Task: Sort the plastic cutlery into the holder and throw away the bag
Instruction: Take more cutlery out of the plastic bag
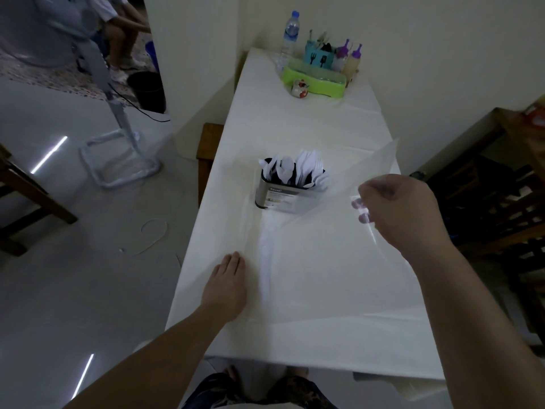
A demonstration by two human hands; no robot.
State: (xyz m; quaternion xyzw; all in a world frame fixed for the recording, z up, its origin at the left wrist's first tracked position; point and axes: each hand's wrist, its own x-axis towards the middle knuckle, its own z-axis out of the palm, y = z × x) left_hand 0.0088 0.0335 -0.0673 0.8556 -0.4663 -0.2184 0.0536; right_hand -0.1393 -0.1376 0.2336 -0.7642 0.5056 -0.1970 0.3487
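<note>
The right hand (392,199) was up over the right side of the frame, its fingers curled and pinching the edge of the clear plastic bag (330,231), which hung from it in a slanting sheet down to the tablecloth. The left hand (227,284) lay flat on the white table (295,335) near the lower left edge, fingers straight and together, holding nothing.

At mid-frame stood the metal cutlery holder (280,196), already bristling with white plastic forks and spoons (298,166). One pale piece, a white plastic knife (267,261) as best I could tell, lay lengthwise just right of the left hand, seemingly under or inside the film; I could not tell which.

The bag's far edge passed right in front of the holder. A quick tug looked likely to drag the film across the protruding handles and tip the light holder, scattering everything. If that last piece was in the bag, lifting could have slid it off the near table edge onto the floor, or carried it to the bin. Thin film could also slip from so small a pinch.
</note>
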